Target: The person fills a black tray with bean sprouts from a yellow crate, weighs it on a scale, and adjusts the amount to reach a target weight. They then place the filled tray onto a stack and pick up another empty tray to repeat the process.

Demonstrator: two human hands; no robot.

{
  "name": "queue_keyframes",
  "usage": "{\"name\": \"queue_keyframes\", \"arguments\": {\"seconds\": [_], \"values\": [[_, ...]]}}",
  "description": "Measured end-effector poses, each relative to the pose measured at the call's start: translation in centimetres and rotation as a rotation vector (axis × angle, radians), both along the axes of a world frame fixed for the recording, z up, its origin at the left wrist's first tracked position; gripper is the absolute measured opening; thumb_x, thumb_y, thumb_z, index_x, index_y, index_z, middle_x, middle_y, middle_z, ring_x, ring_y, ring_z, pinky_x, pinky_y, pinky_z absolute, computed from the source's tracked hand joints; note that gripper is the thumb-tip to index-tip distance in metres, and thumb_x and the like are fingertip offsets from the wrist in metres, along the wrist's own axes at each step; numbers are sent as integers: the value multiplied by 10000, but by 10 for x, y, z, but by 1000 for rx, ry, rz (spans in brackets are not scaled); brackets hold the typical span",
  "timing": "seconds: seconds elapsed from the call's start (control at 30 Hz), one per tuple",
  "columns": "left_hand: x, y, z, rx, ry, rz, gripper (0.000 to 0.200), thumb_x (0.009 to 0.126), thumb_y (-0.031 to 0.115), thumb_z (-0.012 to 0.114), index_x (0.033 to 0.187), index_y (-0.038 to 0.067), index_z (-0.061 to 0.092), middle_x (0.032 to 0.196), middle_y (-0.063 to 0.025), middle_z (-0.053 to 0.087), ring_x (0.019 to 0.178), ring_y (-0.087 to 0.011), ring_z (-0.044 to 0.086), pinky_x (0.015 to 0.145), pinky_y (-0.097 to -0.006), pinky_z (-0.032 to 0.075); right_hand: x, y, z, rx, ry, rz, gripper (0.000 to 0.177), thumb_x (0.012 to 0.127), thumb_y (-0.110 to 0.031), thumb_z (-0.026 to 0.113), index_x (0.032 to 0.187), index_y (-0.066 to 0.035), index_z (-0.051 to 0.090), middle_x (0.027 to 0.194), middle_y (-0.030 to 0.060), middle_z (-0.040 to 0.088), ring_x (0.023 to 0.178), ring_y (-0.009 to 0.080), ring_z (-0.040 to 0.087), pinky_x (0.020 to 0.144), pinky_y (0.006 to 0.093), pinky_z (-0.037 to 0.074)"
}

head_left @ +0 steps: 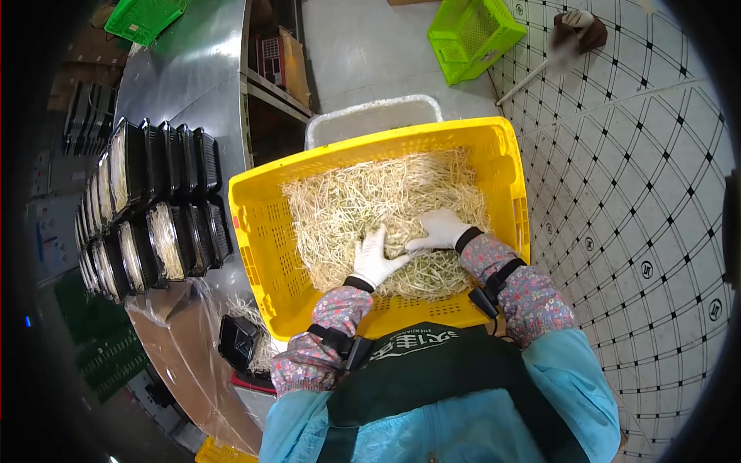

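Observation:
A mass of pale bean sprouts fills much of a yellow perforated crate in front of me. My left hand, in a white glove, rests on the sprouts with its fingers spread and the thumb stretched to the right. Just up and to the right, my right hand lies on the same sprouts, also gloved, its thumb pointing left and apart from the fingers. Some fingertips are partly hidden among the strands. Both hands touch the sprouts near the middle of the crate.
Black plastic trays packed with sprouts stand in stacked rows on the metal table at left. A lone black tray lies among loose sprouts by the crate's lower left corner. Behind are a white tub and a green crate.

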State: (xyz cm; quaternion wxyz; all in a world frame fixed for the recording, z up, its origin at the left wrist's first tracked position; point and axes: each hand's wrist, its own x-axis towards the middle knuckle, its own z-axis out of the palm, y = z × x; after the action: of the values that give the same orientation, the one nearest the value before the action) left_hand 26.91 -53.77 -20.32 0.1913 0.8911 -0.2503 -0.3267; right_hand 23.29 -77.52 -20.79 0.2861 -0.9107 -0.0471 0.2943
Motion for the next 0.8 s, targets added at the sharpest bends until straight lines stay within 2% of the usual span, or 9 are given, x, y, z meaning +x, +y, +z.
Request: {"name": "queue_keyframes", "arguments": {"seconds": [0.13,0.27,0.3,0.4,0.47,0.5,0.57,0.73,0.8], "values": [[-23,48,31,-114,-169,157,813,818,510,704,1419,19,458,1368,-238,534,1335,-377,444,1142,-474,276,1,-2,-5,-33,106,-20,850,786,-813,502,969,-2,679,910,204,703,864,376,681,787,467,525],[-44,62,72,423,374,-103,923,870,719,500,1405,-32,460,1325,-270,568,1278,-365,519,1083,-454,376,4,-4,-1,1,111,-42,853,775,-818,507,987,-11,685,928,211,704,879,368,683,780,464,522],[-56,66,55,447,361,-262,1067,848,825,346,1450,-56,387,1383,-290,514,1321,-376,483,1110,-447,349,5,-4,-2,-1,112,-47,856,771,-820,507,993,-12,686,936,213,704,880,369,683,779,465,521],[-49,20,52,475,701,-85,1213,796,889,315,1460,-125,302,1388,-375,453,1393,-382,388,1166,-397,264,4,-7,-5,20,112,-81,862,757,-820,521,991,-7,684,954,233,699,897,381,676,796,454,513],[-65,7,23,390,772,89,1258,776,903,333,1452,-157,283,1412,-394,409,1396,-366,389,1160,-393,278,3,-8,-5,48,81,-106,863,749,-821,540,968,3,675,940,255,689,893,399,670,802,448,509],[-72,4,3,361,832,145,1154,827,840,395,1470,-114,303,1488,-300,384,1392,-318,399,1154,-370,284,4,-9,-10,72,72,-131,854,745,-814,552,961,2,678,937,253,690,892,396,669,801,444,509],[-94,10,-58,72,886,513,1181,788,824,492,1452,-136,314,1467,-285,422,1367,-339,430,1142,-363,306,-1,-9,-20,123,70,-179,837,737,-801,577,949,1,684,932,247,691,890,391,668,798,435,508],[-96,-52,-27,-487,960,1416,925,844,657,634,1423,-37,432,1325,-173,585,1177,-243,591,999,-366,473,2,-9,-16,109,99,-207,801,725,-775,610,941,-8,700,928,241,694,884,380,667,786,415,505],[-93,-54,-27,-730,1186,1595,848,852,644,634,1371,-8,477,1227,-163,637,1041,-283,670,899,-473,560,0,-12,-16,109,85,-215,793,726,-766,615,938,-6,701,924,247,692,881,380,667,784,413,505]]}}
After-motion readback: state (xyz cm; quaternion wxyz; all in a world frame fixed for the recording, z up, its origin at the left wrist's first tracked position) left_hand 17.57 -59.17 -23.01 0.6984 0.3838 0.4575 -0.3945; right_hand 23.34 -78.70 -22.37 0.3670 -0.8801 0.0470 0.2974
